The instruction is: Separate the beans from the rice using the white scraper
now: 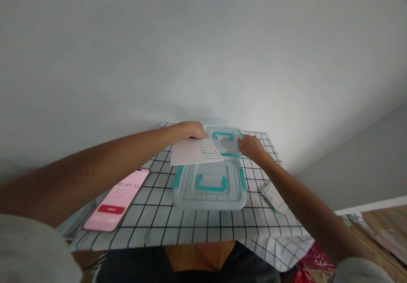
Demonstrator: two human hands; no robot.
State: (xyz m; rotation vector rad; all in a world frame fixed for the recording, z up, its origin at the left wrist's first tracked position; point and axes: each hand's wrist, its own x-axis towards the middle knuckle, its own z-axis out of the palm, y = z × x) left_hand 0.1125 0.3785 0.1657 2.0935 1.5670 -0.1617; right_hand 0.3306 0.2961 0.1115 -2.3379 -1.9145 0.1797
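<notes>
Two pale plastic boxes with teal handles and clips stand on a white tablecloth with a black grid (190, 226). The near box (210, 187) is lidded. The far box (224, 139) sits behind it. My left hand (190, 129) grips a pale pink sheet (193, 151) with a striped right part, holding it over the gap between the boxes. My right hand (251, 146) rests with curled fingers at the far box's right edge, touching the sheet's right end or the box; I cannot tell which.
A phone (117, 200) with a pink screen and a timer lies at the left of the cloth. A small clear packet (273, 197) lies right of the near box. A grey wall stands right behind the table. Colourful items lie low at the right.
</notes>
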